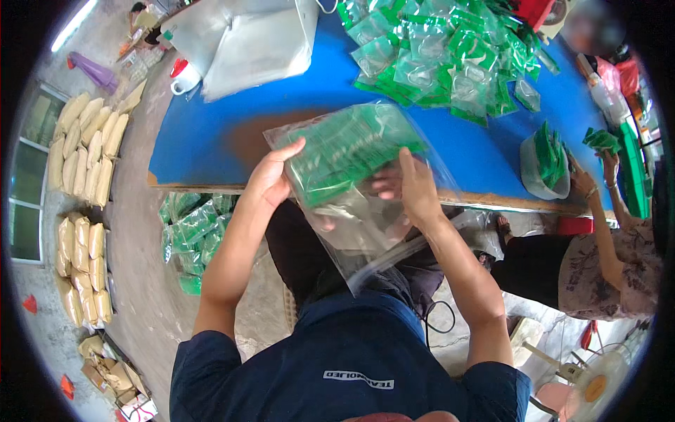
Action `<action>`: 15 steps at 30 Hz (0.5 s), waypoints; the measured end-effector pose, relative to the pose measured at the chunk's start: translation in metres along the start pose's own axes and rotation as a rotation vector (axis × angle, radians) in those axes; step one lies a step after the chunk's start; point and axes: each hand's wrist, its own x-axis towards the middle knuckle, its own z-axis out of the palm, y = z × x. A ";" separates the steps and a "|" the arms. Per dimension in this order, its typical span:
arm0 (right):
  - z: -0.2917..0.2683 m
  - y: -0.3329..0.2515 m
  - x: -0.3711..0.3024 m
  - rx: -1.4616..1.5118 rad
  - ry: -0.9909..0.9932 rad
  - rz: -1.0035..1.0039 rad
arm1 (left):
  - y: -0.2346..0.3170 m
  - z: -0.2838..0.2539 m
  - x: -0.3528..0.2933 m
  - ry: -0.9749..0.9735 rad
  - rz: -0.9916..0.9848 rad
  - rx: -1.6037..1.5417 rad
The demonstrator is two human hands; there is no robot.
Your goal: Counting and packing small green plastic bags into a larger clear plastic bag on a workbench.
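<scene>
A large transparent plastic bag (355, 243) is held between my two hands over my lap, at the front edge of the blue table. Flat green packets (351, 144) lie in rows inside its far end, while its near end hangs loose. My left hand (273, 172) grips the bag's left side, thumb on top. On the right side, my right hand (416, 188) holds the bag with the thumb over the plastic; some of its fingers show blurred through the film.
Small green packets (450, 60) are heaped at the table's back. Transparent bags (260, 53) and a white mug (184, 76) stand back left. Filled green bags (193, 232) lie below the table. At right, a co-worker's hand (583, 179) is beside a white tub (534, 172).
</scene>
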 end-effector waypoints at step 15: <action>-0.039 -0.029 -0.073 -0.291 -0.104 -0.257 | -0.006 0.037 0.036 -0.084 1.155 1.854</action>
